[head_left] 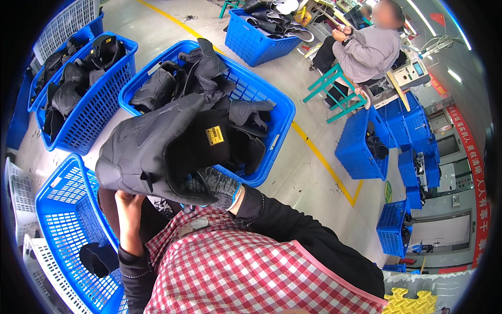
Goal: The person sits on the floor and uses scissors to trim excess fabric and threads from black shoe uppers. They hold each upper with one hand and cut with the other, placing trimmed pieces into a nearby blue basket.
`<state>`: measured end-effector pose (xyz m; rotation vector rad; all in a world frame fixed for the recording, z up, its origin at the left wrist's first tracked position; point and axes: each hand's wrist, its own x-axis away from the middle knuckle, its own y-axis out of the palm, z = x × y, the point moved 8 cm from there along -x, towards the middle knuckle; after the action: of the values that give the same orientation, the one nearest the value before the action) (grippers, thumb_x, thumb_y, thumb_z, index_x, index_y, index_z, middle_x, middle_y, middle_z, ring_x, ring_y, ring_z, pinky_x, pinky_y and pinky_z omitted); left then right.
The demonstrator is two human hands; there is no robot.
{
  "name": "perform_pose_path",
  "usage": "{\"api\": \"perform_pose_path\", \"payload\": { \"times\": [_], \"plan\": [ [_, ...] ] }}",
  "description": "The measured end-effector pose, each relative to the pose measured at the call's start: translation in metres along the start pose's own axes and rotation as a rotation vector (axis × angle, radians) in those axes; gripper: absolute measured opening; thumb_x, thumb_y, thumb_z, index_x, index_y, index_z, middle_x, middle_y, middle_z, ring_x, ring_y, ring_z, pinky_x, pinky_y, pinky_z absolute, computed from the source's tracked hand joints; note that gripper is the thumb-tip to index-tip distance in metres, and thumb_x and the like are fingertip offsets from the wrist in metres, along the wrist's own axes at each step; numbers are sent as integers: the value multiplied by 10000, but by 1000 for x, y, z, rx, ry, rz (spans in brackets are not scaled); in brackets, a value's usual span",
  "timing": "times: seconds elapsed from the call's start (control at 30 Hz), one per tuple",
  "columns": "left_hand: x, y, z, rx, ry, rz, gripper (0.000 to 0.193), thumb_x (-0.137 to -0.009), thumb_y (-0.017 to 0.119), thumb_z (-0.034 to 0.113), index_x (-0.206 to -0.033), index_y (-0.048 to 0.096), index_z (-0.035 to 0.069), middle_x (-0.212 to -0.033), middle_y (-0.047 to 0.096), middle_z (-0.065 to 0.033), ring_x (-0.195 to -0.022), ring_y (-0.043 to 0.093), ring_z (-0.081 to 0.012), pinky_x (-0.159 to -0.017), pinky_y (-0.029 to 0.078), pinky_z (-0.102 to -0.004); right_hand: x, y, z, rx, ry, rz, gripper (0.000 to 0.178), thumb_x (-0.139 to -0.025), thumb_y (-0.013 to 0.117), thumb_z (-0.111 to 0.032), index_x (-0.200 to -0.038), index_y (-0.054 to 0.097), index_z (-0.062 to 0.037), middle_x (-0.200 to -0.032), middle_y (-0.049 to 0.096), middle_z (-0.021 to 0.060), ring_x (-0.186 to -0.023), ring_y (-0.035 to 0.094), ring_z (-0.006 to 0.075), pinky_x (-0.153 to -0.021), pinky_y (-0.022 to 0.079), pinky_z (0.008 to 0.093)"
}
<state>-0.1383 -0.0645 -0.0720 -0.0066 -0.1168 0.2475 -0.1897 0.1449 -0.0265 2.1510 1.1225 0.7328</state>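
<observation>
A black shoe upper (141,141) is held up in front of my chest, its opening turned to the right and a yellow label (214,135) showing on the dark lining. My bare left hand (129,205) grips its lower edge from below, with the fingertips partly hidden by the upper. On the other side my right hand (222,187), in a grey knitted glove, is closed on the edge near the opening. Just beyond it, a blue basket (285,112) holds several similar black uppers (157,89).
At my left stands another blue basket (63,183) with one dark piece (99,260) inside. More filled baskets (99,104) are at the far left. Ahead right, a person (368,49) sits on a green stool (334,89) beside machines. A yellow line (319,154) crosses the floor.
</observation>
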Motion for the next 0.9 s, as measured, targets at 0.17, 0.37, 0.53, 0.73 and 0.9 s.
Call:
{"api": "perform_pose_path", "payload": {
  "times": [0.17,0.37,0.53,0.73,0.9],
  "plan": [
    [16,-22,58,-30,255,315,677,-933,639,180,-1546,438,-24,-1542,492,-201,-1364,513,-276,-1121,414,-395,6,-31,-14,61,-142,144,436,-1060,555,-185,-1466,470,-50,-1358,549,140,-1235,517,256,-1036,415,346],
    [40,32,133,139,535,-68,1128,-830,849,489,-1637,230,0,-1677,307,-201,-1563,273,-361,-1259,227,-514,17,-36,-50,1467,-593,514,483,-1059,540,-154,-1520,451,-40,-1492,533,162,-1389,511,286,-1161,415,365],
    [25,35,82,-227,274,175,622,-937,757,113,-1491,505,-14,-1336,618,-124,-1264,571,-236,-1118,404,-349,34,-23,-48,1570,-546,672,505,-947,682,-137,-1408,529,1,-1057,731,215,-935,726,384,-840,568,435],
    [26,-11,21,51,59,487,392,-979,720,144,-1315,663,-48,-1205,724,-100,-1078,658,-176,-949,503,-319,39,-35,-61,1130,-526,557,438,-933,761,-287,-1283,585,-92,-883,700,166,-787,716,288,-670,557,404],
    [43,-14,23,16,162,605,372,-980,720,111,-1321,660,-27,-1220,714,-65,-1114,632,-133,-984,481,-291,35,-65,-38,45,-342,325,455,-989,680,-468,-1274,564,-132,-940,703,108,-860,717,282,-698,599,445]
  ]
}}
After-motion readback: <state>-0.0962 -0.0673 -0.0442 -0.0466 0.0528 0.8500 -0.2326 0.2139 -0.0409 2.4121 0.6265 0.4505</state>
